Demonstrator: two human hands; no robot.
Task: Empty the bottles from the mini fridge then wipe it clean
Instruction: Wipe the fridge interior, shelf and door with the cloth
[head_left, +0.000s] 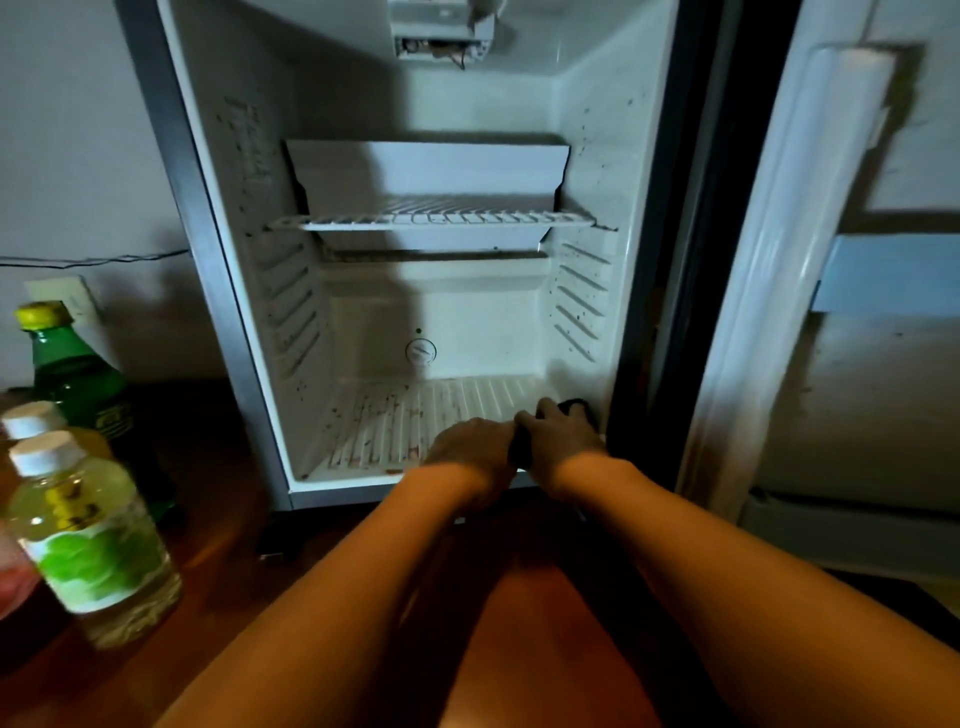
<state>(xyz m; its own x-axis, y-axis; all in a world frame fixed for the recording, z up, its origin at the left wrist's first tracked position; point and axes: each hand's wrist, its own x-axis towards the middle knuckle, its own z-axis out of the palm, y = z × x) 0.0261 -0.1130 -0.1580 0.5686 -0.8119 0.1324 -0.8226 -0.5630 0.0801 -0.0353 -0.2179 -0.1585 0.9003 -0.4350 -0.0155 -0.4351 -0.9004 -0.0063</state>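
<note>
The mini fridge (249, 332) stands open with no bottles inside; its ribbed white floor (415, 415) shows reddish stains on the left. Both my hands rest on the floor's front right corner. My right hand (558, 439) presses a dark cloth (574, 404) against the corner, and my left hand (470, 449) lies beside it, touching the cloth's near edge. On the wooden floor at left stand a green bottle with a yellow cap (72, 374) and two pale yellow bottles with white caps (88, 540), (28, 421).
A wire shelf (431, 221) sits mid-height under a white tray. The fridge door (841, 291) hangs open at the right. A wall socket (62, 299) and a cable are behind the bottles. Dark specks dot the fridge's side walls.
</note>
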